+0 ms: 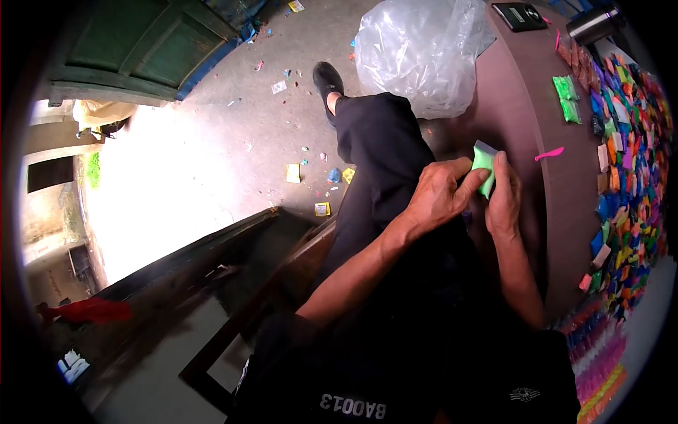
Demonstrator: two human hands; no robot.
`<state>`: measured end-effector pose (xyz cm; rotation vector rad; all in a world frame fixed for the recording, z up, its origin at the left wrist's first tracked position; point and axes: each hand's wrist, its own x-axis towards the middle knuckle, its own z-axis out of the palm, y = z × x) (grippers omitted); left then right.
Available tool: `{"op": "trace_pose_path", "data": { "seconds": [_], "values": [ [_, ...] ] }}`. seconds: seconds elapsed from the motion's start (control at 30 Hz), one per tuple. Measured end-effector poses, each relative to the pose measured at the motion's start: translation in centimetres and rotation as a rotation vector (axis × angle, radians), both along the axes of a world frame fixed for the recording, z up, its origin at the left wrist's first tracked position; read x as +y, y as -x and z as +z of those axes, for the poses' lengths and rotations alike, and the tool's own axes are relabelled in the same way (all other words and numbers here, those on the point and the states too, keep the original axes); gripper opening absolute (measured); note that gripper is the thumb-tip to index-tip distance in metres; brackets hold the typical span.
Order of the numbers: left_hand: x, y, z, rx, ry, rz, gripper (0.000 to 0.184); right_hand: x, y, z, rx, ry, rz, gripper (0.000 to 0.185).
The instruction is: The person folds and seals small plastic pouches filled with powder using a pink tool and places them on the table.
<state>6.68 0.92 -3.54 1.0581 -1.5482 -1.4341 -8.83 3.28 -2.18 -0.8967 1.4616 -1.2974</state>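
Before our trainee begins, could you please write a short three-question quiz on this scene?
1. Of the left hand and the right hand, which touches the packet?
A: left only
B: right only
C: both

2. True or false: the pink strip lies on the table.

3. What colour is the shoe?

Key:
1: C
2: True
3: Black
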Motion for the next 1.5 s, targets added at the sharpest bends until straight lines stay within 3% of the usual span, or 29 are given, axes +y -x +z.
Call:
{"op": "trace_pose_path", "data": {
  "seconds": [0.2,0.3,0.43,0.5,0.63,0.8,0.9,1.07,1.13,1.27,1.5],
  "values": [
    [-0.5,0.2,2.3,-0.081,-0.112,-0.028,0.038,-1.0,1.2,-0.3,0.096,0.127,0.07,0.038],
    [-1.1,0.9,2.1,0.118,-0.205,0.043,0.038,-1.6,1.4,1.2,0.296,0.198,0.142,0.037],
    [-1.6,1.5,1.4,0.092,-0.193,0.025,0.035,-2.4,3.0,2.0,0.276,0.181,0.251,0.035],
    [-2.0,2.0,1.6,0.117,-0.017,0.128,0.035,-2.8,4.1,1.1,0.159,0.169,0.35,0.032],
    [-2.3,2.6,1.9,0.015,0.038,0.146,0.033,-3.2,5.4,1.2,0.085,0.116,0.358,0.03],
    [-2.2,3.6,1.5,0.17,-0.211,0.155,0.03,-3.6,6.5,1.4,0.169,0.157,0.4,0.026],
    [-2.3,2.9,1.9,0.121,-0.272,0.092,0.028,-3.7,6.5,2.3,0.155,0.143,0.443,0.025],
    [-2.5,2.9,2.4,0.128,-0.346,0.082,0.022,-3.8,7.2,1.5,0.114,0.149,0.451,0.03],
    [-2.6,3.0,2.0,0.177,-0.341,0.056,0.018,-3.8,7.9,0.6,0.308,0.164,0.486,0.036],
    [-2.7,3.0,1.3,0.257,-0.397,0.012,0.015,-3.6,7.7,1.3,0.341,0.187,0.451,0.042],
    [-3.0,3.2,1.7,0.132,-0.405,0.041,0.018,-4.0,7.9,0.4,0.393,0.187,0.47,0.042]
  ]
}}
